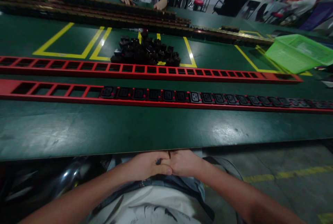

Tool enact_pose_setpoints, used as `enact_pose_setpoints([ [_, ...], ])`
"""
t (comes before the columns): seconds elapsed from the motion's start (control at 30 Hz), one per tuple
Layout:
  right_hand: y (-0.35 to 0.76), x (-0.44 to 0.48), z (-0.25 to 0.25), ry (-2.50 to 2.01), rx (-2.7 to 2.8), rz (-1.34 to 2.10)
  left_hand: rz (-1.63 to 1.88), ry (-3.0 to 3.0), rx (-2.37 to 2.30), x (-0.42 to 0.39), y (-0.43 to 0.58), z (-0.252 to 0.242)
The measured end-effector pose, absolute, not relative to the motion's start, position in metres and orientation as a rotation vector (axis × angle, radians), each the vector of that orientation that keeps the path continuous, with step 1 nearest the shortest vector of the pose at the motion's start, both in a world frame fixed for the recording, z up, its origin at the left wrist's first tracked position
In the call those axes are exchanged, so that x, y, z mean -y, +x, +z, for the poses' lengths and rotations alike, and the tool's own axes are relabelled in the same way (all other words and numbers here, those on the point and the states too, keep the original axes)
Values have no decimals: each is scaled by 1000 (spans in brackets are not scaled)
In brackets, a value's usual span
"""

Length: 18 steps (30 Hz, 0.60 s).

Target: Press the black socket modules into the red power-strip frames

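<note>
Your left hand [148,165] and right hand [185,163] clasp each other before the table [166,126]; any contents are hidden. Ahead lies the near red strip [145,104], its leftmost openings unfilled. Fitting black sockets [169,95] seems paused; resuming calls for parting your hands. Shirt [156,203] lettering is illegible.

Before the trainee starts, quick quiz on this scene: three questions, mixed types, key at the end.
1. True or false: the left hand and right hand touch each other.
2. In view, the near red rail has its unfilled slots toward the picture's: A) left; B) middle; C) right.
3. What lies heaped just past the far red rail?

Key: 1. True. 2. A. 3. Loose black parts.
</note>
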State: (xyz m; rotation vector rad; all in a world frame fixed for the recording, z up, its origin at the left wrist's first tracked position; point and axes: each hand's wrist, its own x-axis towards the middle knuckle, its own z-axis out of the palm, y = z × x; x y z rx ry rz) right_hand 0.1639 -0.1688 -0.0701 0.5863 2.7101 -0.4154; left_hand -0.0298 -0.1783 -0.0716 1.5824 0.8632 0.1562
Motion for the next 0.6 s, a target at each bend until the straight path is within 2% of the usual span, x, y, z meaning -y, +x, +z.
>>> enact_pose_setpoints([
  [0.3,168,166,-73,621,-2762,-358,165,1621,-800,174,-38,-70],
  [0.47,167,167,-73,675,-2690,-478,180,1615,-908,176,-32,-67],
  [0.6,164,167,-74,754,-2659,-627,195,1570,-750,165,-39,-68],
])
